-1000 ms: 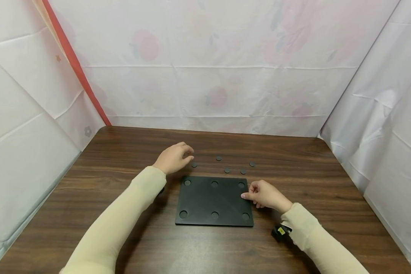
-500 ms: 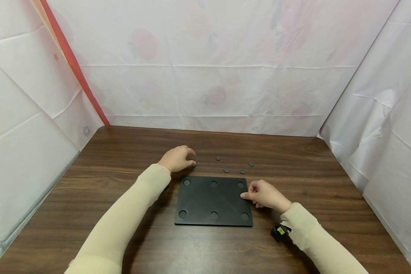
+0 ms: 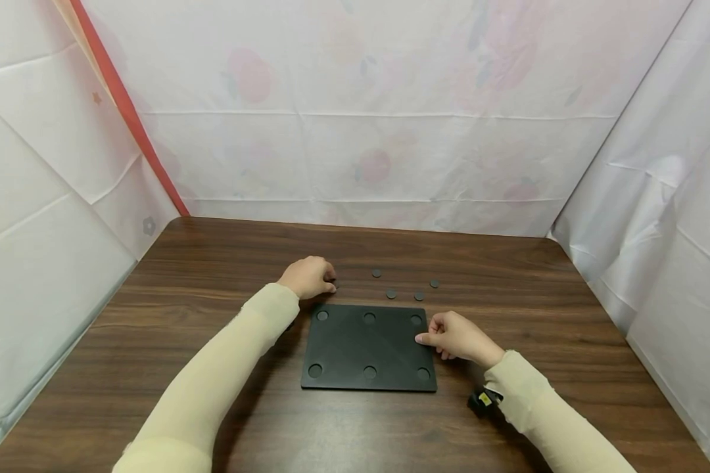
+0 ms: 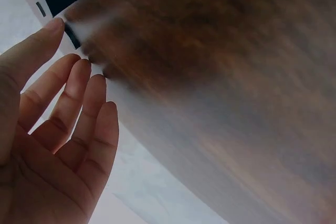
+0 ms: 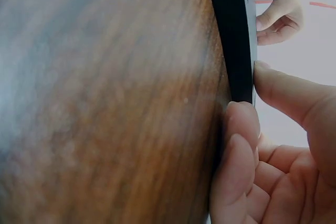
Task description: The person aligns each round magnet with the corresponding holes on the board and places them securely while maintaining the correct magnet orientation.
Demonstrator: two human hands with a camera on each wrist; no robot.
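Black board, one, six recesses, on near-middle tabletop; right hand pinches its right edge; four discs beyond far edge, fifth disc far left at left hand, fingers bent, can't tell if grasping; step looks like disc pickup; next calls for secure pinch.

legible text: none | yellow label on wrist device: too small to read

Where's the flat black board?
In the head view, the black board lies on the brown table, its right edge held by the right hand.
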